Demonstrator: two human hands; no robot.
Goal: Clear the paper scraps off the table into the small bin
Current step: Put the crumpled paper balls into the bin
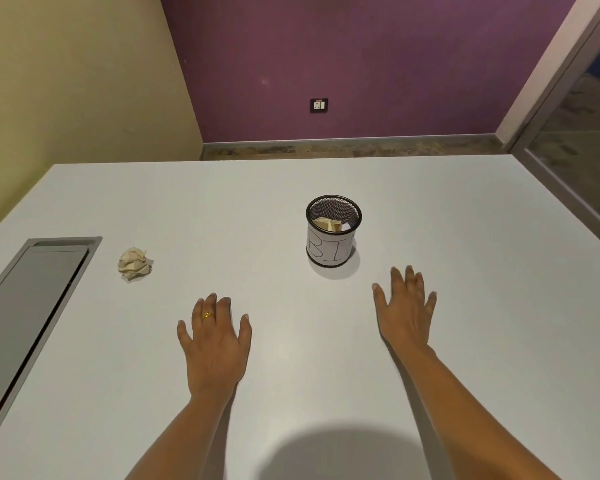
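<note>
While both hands lie flat with fingers spread and holding nothing, the left hand (215,344) and right hand (406,313) rest near the worktop's (465,341) front edge. Farther back, one crumpled paper ball (135,264) sits toward the left edge; the mesh bin (333,232), already holding scraps, stands mid-worktop. Likely next: the left hand reaches for that ball.

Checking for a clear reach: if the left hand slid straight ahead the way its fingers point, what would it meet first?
Probably nothing: the left hand points between the crumpled paper and the bin, over bare table.
</note>
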